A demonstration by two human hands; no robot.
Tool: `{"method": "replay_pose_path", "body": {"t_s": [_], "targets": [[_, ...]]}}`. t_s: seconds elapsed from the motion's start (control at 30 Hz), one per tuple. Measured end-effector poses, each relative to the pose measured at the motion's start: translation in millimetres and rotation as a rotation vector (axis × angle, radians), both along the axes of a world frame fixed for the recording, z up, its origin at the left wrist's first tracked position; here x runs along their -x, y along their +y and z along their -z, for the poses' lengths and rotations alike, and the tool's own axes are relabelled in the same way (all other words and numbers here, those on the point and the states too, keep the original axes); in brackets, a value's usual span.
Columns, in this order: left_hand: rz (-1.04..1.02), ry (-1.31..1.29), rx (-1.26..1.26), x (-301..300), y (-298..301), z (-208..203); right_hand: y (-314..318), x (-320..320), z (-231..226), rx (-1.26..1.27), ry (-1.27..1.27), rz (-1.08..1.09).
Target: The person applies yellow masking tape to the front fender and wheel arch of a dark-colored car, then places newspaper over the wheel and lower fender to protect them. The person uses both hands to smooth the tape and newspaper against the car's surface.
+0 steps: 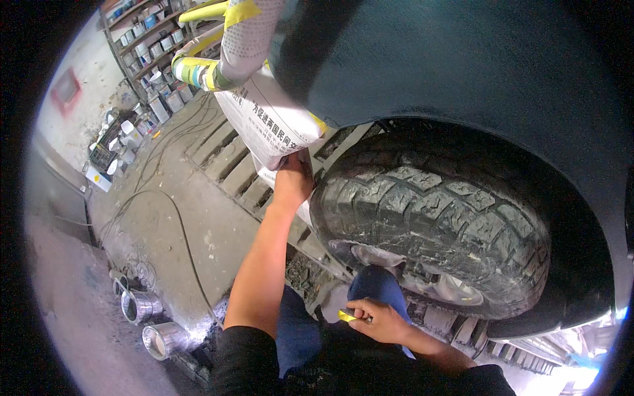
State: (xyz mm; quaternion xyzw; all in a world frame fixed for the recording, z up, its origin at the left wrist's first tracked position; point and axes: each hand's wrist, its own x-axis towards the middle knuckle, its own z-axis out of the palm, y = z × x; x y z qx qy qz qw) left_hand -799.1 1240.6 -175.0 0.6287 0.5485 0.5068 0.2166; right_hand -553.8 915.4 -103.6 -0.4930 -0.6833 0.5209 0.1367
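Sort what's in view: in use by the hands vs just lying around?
In use: printed newspaper sheet pressed by left hand; small yellow tape piece in right hand; black treaded tyre; dark car body panel.
Lying about: metal paint cans; floor hose; shelf tins.

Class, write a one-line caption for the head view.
Left hand presses newspaper beside a tyre; right hand holds yellow tape.

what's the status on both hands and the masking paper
Left hand pinching masking paper at its lower edge. Right hand on knee, fingers closed on yellow tape. Tyre right beside the paper.
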Motion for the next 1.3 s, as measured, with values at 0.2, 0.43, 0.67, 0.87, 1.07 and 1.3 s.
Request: {"method": "replay_pose_path", "body": {"t_s": [0.2, 0.43, 0.67, 0.87, 1.07, 1.3], "targets": [[0.122, 0.264, -0.137, -2, -8, -15, -2, -1, -1, -0.031, 0.0, 0.045], [0.085, 0.611, -0.198, 30, 33, 34, -3, 3, -5, -0.065, -0.015, 0.016], [0.062, 0.579, 0.066, -10, 15, -16, -9, -3, -3, -0.122, -0.062, 0.051], [0.262, 0.425, 0.059, 0, 8, -11, -11, -6, -7, -0.038, -0.038, 0.073], [0.351, 0.215, 0.375, -5, -73, -44, 3, -4, -12, -0.029, -0.028, 0.142], [0.253, 0.374, 0.29, 28, -129, -95, 43, 19, -51, -0.057, 0.357, 0.261]]}}
